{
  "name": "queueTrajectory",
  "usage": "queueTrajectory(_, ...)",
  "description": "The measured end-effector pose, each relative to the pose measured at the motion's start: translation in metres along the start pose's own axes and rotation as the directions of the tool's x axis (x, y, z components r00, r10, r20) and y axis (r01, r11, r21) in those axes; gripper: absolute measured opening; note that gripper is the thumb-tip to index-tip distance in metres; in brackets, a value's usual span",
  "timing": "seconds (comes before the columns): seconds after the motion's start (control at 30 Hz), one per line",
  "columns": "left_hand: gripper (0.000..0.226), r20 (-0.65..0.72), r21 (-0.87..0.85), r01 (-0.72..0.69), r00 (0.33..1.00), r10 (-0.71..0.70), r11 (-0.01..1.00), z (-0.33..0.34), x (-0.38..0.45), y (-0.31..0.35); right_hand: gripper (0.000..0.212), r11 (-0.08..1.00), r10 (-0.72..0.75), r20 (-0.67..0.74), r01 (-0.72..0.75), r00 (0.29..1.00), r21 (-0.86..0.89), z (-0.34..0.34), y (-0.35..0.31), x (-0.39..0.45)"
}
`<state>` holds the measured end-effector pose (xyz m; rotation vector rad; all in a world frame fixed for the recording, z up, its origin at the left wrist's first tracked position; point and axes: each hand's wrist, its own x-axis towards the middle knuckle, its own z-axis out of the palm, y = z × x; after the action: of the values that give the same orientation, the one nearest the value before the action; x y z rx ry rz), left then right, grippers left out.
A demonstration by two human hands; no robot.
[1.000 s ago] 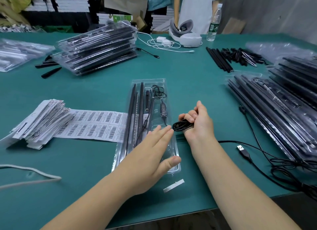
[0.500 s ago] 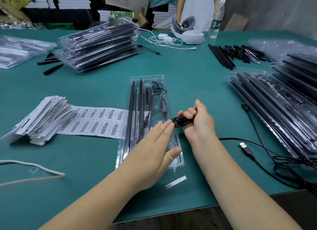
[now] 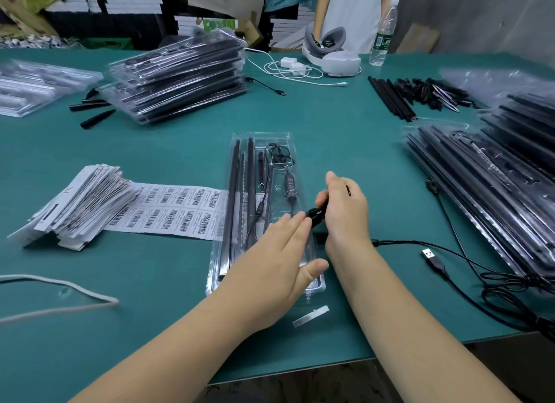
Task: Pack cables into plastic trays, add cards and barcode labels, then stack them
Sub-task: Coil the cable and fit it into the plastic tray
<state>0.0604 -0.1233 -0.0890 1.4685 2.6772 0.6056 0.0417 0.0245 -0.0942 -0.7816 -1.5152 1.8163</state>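
A small white strip [image 3: 310, 315] is seen lying on the green table [image 3: 150, 327] at the near edge, just beside the near end of a clear plastic tray [image 3: 261, 210]. The left hand [image 3: 276, 261] is laid flat on the tray's near half, fingers straight and together, thumb spread. Just right of it, the right hand [image 3: 345, 210] is curled around a coiled black cable [image 3: 315, 214], which is held over the tray's right edge and touched by the left fingertips. Long black rods and a cable with an inline controller are held in the tray. A barcode label sheet [image 3: 177, 211] and a fanned pile of cards [image 3: 75, 207] are placed to the left; loose USB cables [image 3: 434, 260] and a stack of filled trays [image 3: 486, 186] to the right. Another packed stack [image 3: 177, 78] is seen at far left.
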Motion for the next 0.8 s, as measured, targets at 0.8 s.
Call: queueTrajectory(0.8, 0.074, -0.060, 0.260, -0.073, 0.994, 0.092, 0.963, 0.007, 0.002, 0.007, 0.035, 0.562, -0.198, 0.254, 0.321, 0.947, -0.762, -0.014, -0.002, 0.003)
